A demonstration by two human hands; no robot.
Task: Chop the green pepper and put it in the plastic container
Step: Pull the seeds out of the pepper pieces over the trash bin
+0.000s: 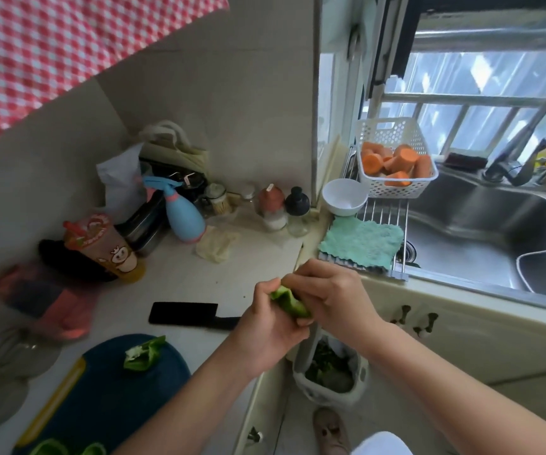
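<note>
Both hands hold one piece of green pepper (289, 302) over the counter's edge, above a bin on the floor. My left hand (270, 326) grips it from below. My right hand (332, 292) curls its fingers over the top of it. Another pepper piece (143, 353) lies on the dark blue cutting board (107, 399), and more green bits (68, 448) show at the board's near end. A black cleaver (184, 313) lies flat on the counter beside the board. The white plastic basket (396, 126) on the sink rack holds carrot chunks (393, 164).
The lined waste bin (329, 372) with green scraps stands on the floor below my hands. A white bowl (344, 197), green cloth (362, 241) and steel sink (495, 231) lie to the right. Bottles, a spray bottle (184, 218) and a drink cup (107, 247) crowd the counter's back.
</note>
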